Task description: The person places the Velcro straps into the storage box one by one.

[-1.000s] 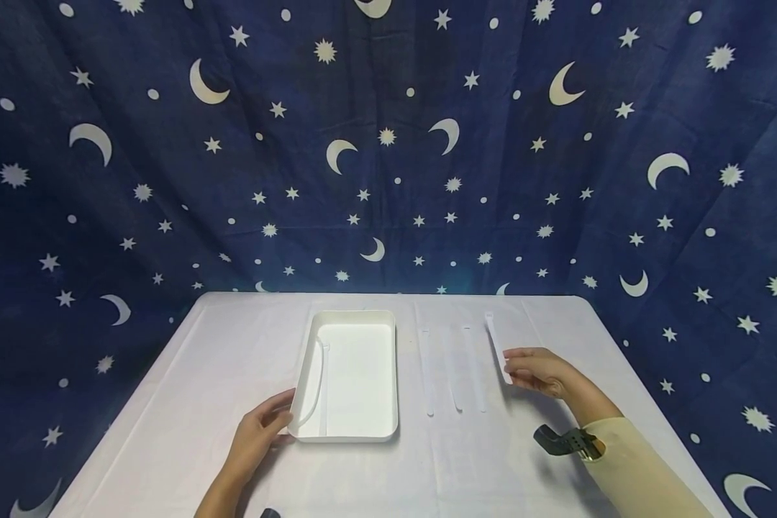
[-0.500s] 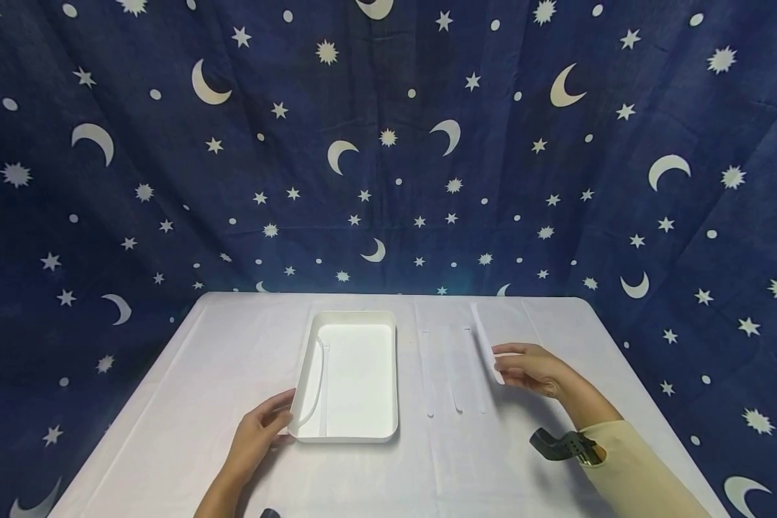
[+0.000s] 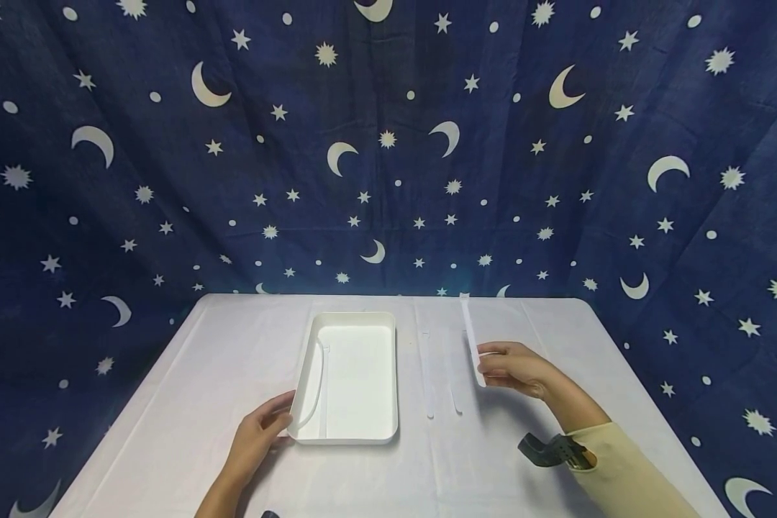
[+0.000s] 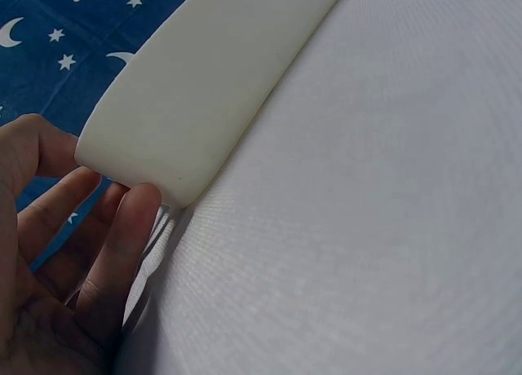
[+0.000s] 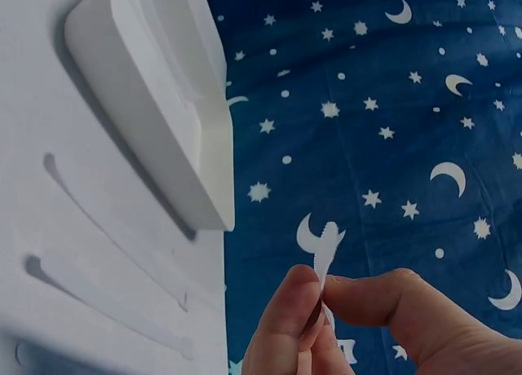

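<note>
My right hand pinches the near end of a white plastic strap between thumb and fingers, its length tilted up over the table. In the right wrist view the strap shows a toothed edge. Left of it two similar straps lie on the table. Another is mostly hidden by the held one. With thumb and fingers my left hand holds the near left corner of a white tray. Inside the tray, along its left side, lie a curved white strap and a straight strip.
A white cloth covers the table. Behind and on both sides hangs a dark blue curtain with moons and stars. A black wrist mount sticks out below the right wrist.
My right hand has moved left with the strap, which now overlaps the nearest strap on the table and leans further up. My left hand and the tray have stayed in place.
</note>
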`<action>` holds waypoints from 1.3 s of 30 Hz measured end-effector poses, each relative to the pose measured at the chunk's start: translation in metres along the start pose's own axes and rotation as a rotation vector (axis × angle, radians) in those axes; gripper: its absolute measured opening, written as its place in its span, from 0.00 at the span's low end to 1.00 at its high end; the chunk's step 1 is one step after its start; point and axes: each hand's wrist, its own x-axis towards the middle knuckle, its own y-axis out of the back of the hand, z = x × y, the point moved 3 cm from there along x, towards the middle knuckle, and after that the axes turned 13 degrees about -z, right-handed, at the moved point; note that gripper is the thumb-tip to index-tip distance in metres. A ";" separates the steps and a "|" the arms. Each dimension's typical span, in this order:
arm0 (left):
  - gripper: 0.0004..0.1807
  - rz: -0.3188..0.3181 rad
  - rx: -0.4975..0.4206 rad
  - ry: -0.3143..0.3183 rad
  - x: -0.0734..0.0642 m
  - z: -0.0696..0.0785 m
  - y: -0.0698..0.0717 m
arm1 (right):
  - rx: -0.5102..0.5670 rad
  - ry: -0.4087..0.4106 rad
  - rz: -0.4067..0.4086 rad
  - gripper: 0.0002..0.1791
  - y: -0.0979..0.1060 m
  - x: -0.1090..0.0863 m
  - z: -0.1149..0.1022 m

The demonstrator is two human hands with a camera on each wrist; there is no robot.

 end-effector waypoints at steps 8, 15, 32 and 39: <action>0.27 -0.004 0.008 0.000 0.000 0.000 0.000 | 0.005 0.008 -0.012 0.35 -0.013 0.008 -0.003; 0.26 0.012 0.014 0.012 0.001 -0.002 -0.001 | -0.002 -0.012 0.012 0.33 -0.025 0.019 -0.003; 0.26 0.005 -0.003 0.029 0.000 -0.002 0.000 | 0.043 0.019 -0.049 0.31 -0.052 0.039 -0.005; 0.26 0.011 0.007 0.018 0.002 -0.001 0.000 | 0.057 0.034 -0.079 0.31 -0.065 0.048 -0.006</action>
